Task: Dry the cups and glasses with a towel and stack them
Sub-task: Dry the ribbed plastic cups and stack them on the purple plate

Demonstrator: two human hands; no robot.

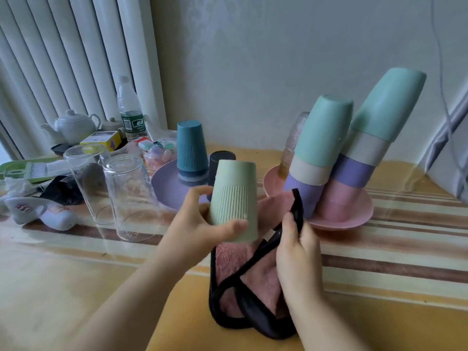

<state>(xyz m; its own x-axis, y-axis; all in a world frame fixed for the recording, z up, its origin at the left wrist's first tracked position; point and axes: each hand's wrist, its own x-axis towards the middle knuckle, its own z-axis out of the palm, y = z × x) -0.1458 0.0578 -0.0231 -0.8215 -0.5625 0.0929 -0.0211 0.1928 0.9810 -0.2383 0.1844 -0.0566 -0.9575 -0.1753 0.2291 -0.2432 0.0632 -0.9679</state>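
My left hand (202, 224) grips a pale green ribbed cup (234, 198), held upside down above the table. My right hand (296, 249) holds a pink towel with black edging (235, 269), which hangs below the cup. Behind, a blue ribbed cup (190, 145) stands upside down on a purple plate (164, 186), with a dark cup (220, 158) beside it. Two leaning stacks of upturned cups (321, 148) (374, 127) rest on a pink plate (354, 219). Two clear glasses (87, 178) (129, 193) stand upside down at the left.
A striped yellow cloth under a clear sheet covers the table (379, 287). At the back left lie a white teapot (73, 125), a water bottle (130, 110), small boxes, socks (38, 211) and a green tray (30, 168). A wall stands close behind.
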